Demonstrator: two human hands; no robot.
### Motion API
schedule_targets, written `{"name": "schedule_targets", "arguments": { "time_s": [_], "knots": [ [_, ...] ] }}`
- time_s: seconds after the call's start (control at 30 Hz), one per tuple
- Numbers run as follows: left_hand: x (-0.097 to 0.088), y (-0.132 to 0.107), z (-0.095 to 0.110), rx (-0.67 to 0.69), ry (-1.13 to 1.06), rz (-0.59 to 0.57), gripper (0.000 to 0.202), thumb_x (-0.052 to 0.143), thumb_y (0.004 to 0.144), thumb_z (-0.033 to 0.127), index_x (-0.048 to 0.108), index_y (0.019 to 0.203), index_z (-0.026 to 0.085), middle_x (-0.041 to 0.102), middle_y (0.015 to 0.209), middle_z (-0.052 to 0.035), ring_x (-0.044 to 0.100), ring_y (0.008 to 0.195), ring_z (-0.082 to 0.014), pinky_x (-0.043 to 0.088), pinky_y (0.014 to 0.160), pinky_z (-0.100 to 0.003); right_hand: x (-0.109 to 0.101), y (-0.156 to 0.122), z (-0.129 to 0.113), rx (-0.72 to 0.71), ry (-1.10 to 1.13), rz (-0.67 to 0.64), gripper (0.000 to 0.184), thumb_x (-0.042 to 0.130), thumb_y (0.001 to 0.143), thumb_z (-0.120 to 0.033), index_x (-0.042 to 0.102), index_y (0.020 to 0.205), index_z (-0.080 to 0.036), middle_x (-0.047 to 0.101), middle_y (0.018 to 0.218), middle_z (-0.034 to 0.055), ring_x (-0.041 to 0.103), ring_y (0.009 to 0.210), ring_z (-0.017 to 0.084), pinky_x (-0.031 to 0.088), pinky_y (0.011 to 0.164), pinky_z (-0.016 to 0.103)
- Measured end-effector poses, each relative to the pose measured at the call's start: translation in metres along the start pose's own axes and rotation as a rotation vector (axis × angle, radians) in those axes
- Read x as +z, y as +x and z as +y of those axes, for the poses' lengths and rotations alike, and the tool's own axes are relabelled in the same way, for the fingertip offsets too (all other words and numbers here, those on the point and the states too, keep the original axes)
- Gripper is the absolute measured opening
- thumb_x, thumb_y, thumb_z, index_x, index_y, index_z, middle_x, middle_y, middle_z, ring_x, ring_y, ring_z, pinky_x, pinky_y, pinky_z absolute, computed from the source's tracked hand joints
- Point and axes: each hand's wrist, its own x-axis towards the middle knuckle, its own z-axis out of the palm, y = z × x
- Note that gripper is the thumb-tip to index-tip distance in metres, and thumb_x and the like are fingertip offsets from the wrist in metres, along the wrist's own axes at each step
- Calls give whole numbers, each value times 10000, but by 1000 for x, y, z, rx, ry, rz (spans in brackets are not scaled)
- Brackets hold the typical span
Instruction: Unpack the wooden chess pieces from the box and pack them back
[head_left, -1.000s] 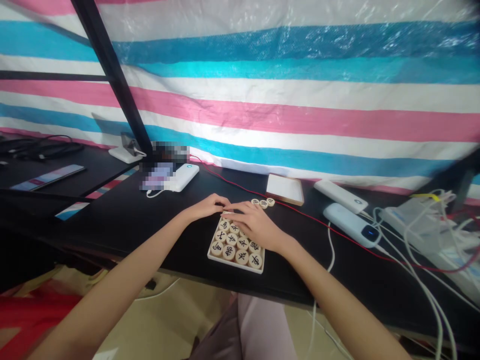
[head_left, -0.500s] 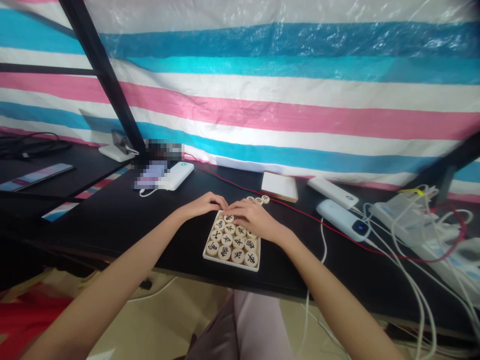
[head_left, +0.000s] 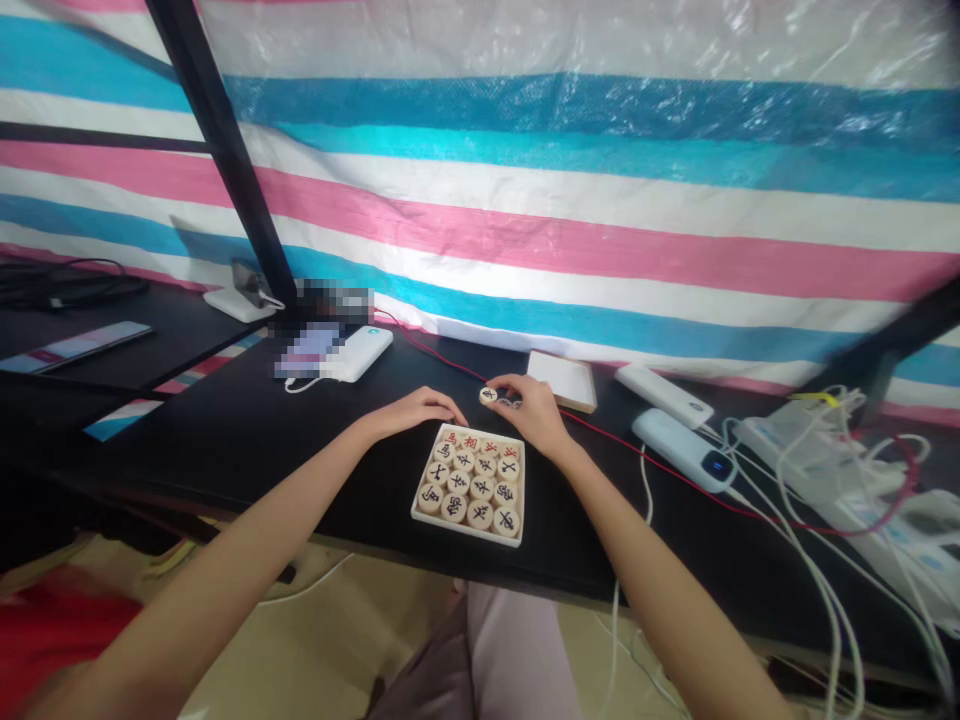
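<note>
A shallow wooden tray (head_left: 422, 516) lies on the black table (head_left: 225, 440), filled with several round wooden chess pieces (head_left: 471, 477) marked in black and red. My left hand (head_left: 415, 409) rests with curled fingers at the tray's far left corner, touching the table. My right hand (head_left: 531, 404) is just beyond the tray's far edge, fingers pinched on a loose chess piece (head_left: 489, 395); another loose piece shows under that hand.
A flat wooden lid (head_left: 562, 380) lies behind my right hand. White power banks (head_left: 679, 440), a power strip (head_left: 825, 450) and tangled cables crowd the right. Another power bank (head_left: 352, 355) and a phone (head_left: 75, 345) lie left. A striped tarp hangs behind.
My right hand left the tray's top row and moved back to the loose pieces, pinching one. The tray's far row of pieces is uncovered. My left hand stayed put.
</note>
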Motion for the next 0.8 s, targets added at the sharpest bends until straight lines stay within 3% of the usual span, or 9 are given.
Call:
{"name": "schedule_targets", "arguments": {
  "time_s": [0.13,0.33,0.47,0.6,0.8],
  "knots": [
    [0,-1,-2,7,42,-12,235,566,818,302,725,898,149,699,947,-54,613,930,-195,425,836,-261,7,-3,2,-60,-170,-41,157,628,804,-280,637,958,-251,690,942,1,558,861,188,296,781,342],
    [-1,1,-8,58,63,-14,220,598,803,311,720,870,141,689,925,-59,618,896,-183,436,829,-259,7,-4,7,-88,-206,-66,345,555,853,-242,513,1195,-239,701,959,19,557,915,199,275,803,358],
    [-1,0,-7,48,76,-6,221,584,814,305,718,881,143,688,937,-57,614,911,-181,432,834,-257,2,-5,6,-121,-258,-63,235,512,884,-260,611,1095,-289,670,1080,15,529,982,205,278,819,377],
    [-1,-1,-5,27,83,-5,224,575,821,303,717,889,145,688,944,-56,612,919,-181,428,833,-254,-1,-6,6,-205,-262,-134,253,449,922,-322,656,1065,-345,605,1226,-19,468,1102,225,283,882,421],
    [0,0,-3,-2,104,-6,236,562,830,316,717,895,149,694,946,-51,611,924,-183,420,836,-251,-2,-7,8,-159,-216,-161,273,439,919,-386,661,1075,-349,543,1309,-25,406,1199,251,276,959,484]
  ]
}}
